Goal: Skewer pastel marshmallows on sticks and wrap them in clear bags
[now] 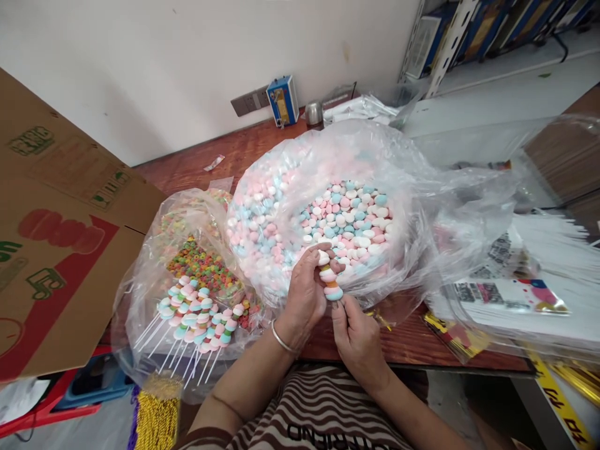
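Marshmallow skewer (333, 292): centre of frame, above the front of the desk (412, 337). My left hand (304, 287) closes round its upper part; my right hand (357, 337) pinches its lower end. I judge threading in hand; the next move calls for a straight, steady push. Just beyond, the open marshmallow bag (375, 139) has loose folds that could obstruct. Lower left: assembled skewers (202, 320) against the gummy-ring bag (144, 270).

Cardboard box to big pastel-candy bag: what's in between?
A smaller clear bag of multicoloured candy, with a cluster of candy sticks at its near side. Shows in the head view.
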`<control>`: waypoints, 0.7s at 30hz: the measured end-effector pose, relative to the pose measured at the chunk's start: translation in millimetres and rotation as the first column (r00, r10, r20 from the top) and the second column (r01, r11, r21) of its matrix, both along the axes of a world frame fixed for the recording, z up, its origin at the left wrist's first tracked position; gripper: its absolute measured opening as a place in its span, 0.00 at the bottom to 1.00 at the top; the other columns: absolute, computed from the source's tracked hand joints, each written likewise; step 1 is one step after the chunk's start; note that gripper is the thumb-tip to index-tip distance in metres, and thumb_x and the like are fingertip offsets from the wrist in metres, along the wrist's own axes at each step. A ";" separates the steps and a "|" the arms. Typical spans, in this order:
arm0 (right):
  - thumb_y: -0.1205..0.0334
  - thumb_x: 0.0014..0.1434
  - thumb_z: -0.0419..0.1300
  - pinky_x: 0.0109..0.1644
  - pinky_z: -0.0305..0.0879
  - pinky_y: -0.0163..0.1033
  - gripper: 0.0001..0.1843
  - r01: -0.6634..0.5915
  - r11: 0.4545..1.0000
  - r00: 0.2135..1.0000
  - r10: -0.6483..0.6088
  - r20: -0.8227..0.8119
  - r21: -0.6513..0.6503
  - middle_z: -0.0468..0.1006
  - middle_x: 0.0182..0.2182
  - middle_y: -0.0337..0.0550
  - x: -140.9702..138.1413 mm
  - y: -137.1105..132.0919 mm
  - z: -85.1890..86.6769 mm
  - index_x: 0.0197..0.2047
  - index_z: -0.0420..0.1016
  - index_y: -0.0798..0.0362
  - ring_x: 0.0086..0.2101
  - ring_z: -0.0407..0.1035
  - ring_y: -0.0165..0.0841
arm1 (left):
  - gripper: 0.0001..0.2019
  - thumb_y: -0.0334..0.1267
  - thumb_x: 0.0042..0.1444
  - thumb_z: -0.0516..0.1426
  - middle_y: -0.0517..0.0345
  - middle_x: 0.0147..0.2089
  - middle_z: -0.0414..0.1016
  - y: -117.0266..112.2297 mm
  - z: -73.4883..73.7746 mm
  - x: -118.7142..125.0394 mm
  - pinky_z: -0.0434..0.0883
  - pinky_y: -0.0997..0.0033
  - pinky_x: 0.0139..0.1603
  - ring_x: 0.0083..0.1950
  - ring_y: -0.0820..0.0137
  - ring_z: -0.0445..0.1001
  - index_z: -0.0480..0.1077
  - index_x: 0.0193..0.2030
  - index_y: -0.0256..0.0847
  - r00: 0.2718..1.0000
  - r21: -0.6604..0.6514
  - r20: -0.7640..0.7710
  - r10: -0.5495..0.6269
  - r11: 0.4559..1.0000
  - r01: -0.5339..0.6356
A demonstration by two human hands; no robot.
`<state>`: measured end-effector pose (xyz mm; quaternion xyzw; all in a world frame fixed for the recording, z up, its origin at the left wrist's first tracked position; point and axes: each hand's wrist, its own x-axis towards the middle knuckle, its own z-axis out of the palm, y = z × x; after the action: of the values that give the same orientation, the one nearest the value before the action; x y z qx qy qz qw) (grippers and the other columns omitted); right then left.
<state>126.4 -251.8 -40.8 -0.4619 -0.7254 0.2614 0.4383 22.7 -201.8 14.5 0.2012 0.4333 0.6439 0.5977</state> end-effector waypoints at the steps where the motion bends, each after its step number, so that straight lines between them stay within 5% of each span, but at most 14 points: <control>1: 0.64 0.71 0.48 0.27 0.52 0.38 0.12 0.004 1.000 1.000 -0.005 0.022 0.030 0.69 0.20 0.37 0.1 -0.5 -0.9 0.33 0.64 0.48 0.20 0.63 0.32 | 0.12 0.49 0.59 0.59 0.58 0.34 0.70 -1.5 1.7 2.0 0.68 0.74 0.33 0.32 0.74 0.71 0.71 0.40 0.42 1.000 0.008 0.006 -0.003 1.000 0.003; 4: 0.65 0.71 0.47 0.26 0.53 0.38 0.12 0.015 0.994 0.996 -0.024 0.086 0.110 0.71 0.20 0.38 1.1 -1.9 -2.4 0.34 0.64 0.49 0.20 0.65 0.32 | 0.13 0.50 0.61 0.58 0.59 0.35 0.69 -7.2 4.7 8.2 0.70 0.73 0.34 0.29 0.75 0.69 0.68 0.35 0.42 1.000 0.053 0.006 0.019 0.998 -0.019; 10: 0.65 0.73 0.46 0.23 0.53 0.36 0.14 0.016 0.967 0.991 -0.049 0.127 0.253 0.69 0.17 0.34 3.8 -2.8 -1.0 0.34 0.63 0.50 0.17 0.65 0.30 | 0.14 0.51 0.68 0.52 0.64 0.32 0.65 -23.2 -1.6 18.7 0.68 0.75 0.34 0.25 0.79 0.61 0.66 0.40 0.42 0.996 0.138 -0.093 0.017 0.990 -0.004; 21: 0.62 0.74 0.45 0.26 0.61 0.34 0.13 -0.157 0.981 0.977 0.137 0.162 0.117 0.81 0.26 0.41 13.6 -5.7 8.6 0.47 0.69 0.56 0.23 0.76 0.33 | 0.13 0.52 0.69 0.51 0.65 0.33 0.63 -20.9 -1.4 13.9 0.63 0.79 0.23 0.23 0.81 0.60 0.65 0.44 0.44 0.979 0.174 -0.067 0.194 0.968 -0.180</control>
<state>140.0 -257.5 -32.2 -0.3965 -0.8045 0.2094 0.3895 36.6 -222.7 13.1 0.2354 0.4195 0.7225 0.4965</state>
